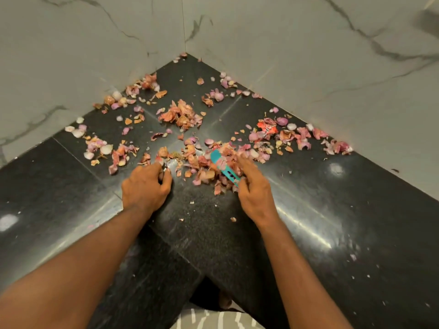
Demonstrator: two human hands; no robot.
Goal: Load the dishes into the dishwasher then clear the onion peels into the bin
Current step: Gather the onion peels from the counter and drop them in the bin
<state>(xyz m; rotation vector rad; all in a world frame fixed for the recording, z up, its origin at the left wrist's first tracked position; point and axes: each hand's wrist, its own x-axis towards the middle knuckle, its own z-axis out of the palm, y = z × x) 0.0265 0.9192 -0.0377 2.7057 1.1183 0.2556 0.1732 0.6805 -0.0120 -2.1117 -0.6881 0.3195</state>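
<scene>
Pink and orange onion peels [181,116] lie scattered over the corner of a black stone counter [308,222]. A denser heap [204,167] sits just ahead of my hands. My left hand [146,186] is on the counter at the heap's left end, with its fingers curled round a few peels at the fingertips. My right hand [254,188] lies against the heap's right side with its fingers fairly straight on the peels. A teal-handled tool [223,166] lies half buried in the heap, touching the right hand's thumb side. No dishes, dishwasher or bin are in view.
Marble walls [308,67] meet at the far corner and close off the counter on the left and right. More peels lie along both wall edges [337,146]. The counter's inner edge [197,276] runs toward me, with a patterned floor mat [213,319] below.
</scene>
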